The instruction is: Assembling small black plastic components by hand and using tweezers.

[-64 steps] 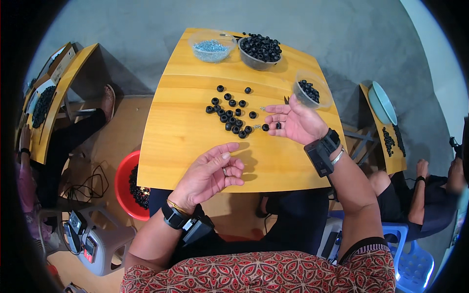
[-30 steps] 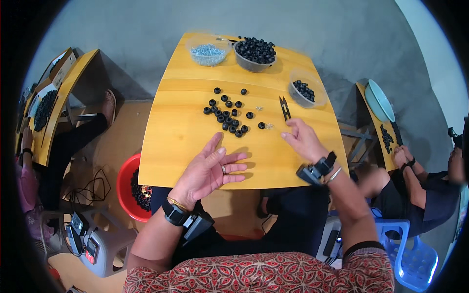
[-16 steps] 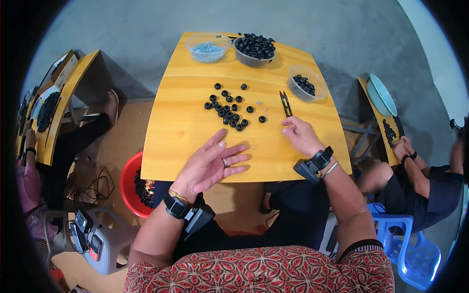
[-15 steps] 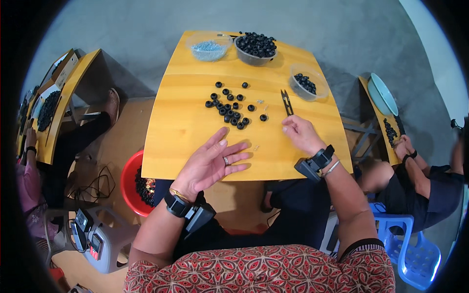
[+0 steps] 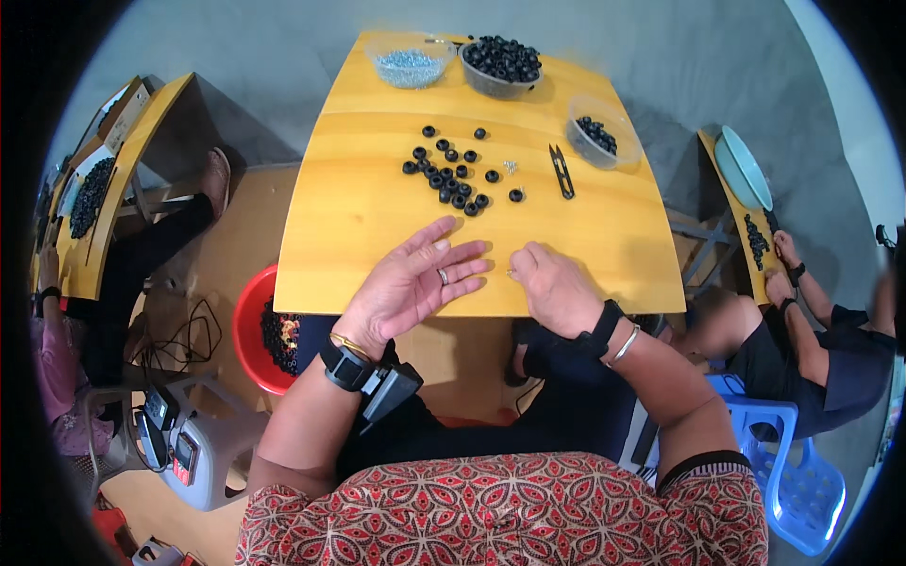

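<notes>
My left hand [image 5: 415,280] is open, palm turned up, fingers spread over the near part of the yellow table [image 5: 330,255]. My right hand [image 5: 557,288] is closed in a pinch near the front edge; a tiny thing shows at its fingertips, too small to name. Beyond my hands lies a loose group of round black beads [image 5: 445,196], some with visible holes. A few small silvery pieces [image 5: 511,166] lie to the right of them. Black thread snips [image 5: 562,172] rest farther right, blades pointing away, with no hand touching them.
At the far edge stand a clear tub of pale blue beads [image 5: 411,69] and a bowl heaped with black beads [image 5: 502,68]. Another clear bowl [image 5: 618,134] stands right. A red basin [image 5: 247,330] is on the floor left. People sit at side tables near a blue chair [image 5: 779,453].
My right hand has moved left and nearer, away from the snips, to a pinch beside my left hand. The small gold pieces on the table no longer show. The view has tilted slightly downward.
</notes>
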Demonstrator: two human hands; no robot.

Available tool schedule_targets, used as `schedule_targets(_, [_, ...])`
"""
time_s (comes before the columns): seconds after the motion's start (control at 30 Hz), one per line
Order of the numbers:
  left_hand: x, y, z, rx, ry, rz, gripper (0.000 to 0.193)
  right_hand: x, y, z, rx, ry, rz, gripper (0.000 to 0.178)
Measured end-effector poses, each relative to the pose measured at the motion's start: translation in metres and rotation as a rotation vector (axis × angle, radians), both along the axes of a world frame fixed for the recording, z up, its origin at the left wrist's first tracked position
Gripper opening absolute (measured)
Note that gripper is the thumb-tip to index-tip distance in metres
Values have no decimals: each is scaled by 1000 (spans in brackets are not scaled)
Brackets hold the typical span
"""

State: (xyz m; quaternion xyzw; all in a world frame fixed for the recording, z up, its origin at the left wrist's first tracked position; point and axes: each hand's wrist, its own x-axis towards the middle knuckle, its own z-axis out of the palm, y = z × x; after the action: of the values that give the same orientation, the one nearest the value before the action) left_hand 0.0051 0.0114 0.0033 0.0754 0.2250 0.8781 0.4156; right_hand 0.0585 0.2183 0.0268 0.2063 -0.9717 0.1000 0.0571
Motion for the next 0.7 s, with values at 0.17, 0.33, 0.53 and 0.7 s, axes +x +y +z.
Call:
schedule_targets(0.17, [0, -1, 4, -33, 43, -7, 38, -28, 20, 9, -517, -259, -201, 7])
schedule_targets(0.33, [4, 1, 3, -139, 95, 24, 33, -62, 48, 5, -570, -78, -224, 9])
schedule_targets(0.53, [7, 1, 6, -199, 75, -2, 31, -87, 38, 10, -390, -19, -19, 7])
schedule_targets(0.7, [12, 5, 12, -288, 81, 20, 33, -90, 30, 3, -316, -40, 46, 6])
